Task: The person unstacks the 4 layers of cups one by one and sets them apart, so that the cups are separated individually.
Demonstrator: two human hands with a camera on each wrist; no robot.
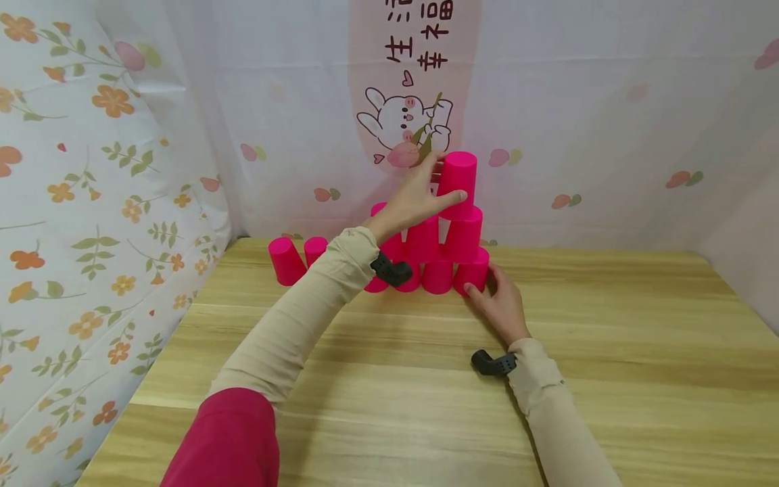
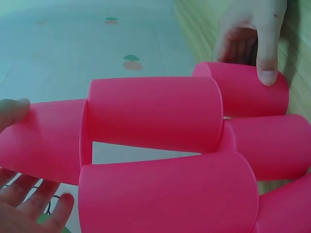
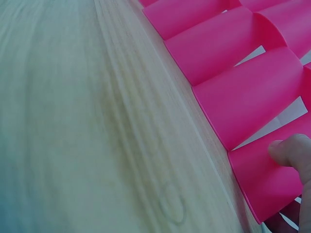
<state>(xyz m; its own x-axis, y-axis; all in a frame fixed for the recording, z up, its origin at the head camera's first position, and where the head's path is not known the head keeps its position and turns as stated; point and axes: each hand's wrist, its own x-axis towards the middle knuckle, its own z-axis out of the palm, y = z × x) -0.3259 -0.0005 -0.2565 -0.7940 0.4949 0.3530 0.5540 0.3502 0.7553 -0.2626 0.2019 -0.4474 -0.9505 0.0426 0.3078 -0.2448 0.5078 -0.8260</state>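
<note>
Bright pink upside-down cups stand stacked as a pyramid. My left hand (image 1: 416, 197) holds the top cup (image 1: 460, 181), thumb on its front and fingers round the far side. In the left wrist view, the rim of that top cup (image 2: 51, 138) meets the bases of two second-row cups, the upper one (image 2: 155, 111) and the lower one (image 2: 165, 194). At the pyramid's lower right, my right hand (image 1: 505, 304) grips the end cup (image 1: 472, 270) of the bottom row. Its thumb presses the front of this end cup (image 3: 262, 170) in the right wrist view.
Left of the pyramid, two more pink cups stand on the wooden table (image 1: 389, 406), the outer one (image 1: 286, 261) and the inner one (image 1: 315, 250). My left forearm passes in front of the pyramid's left side. A printed curtain (image 1: 292, 122) hangs close behind.
</note>
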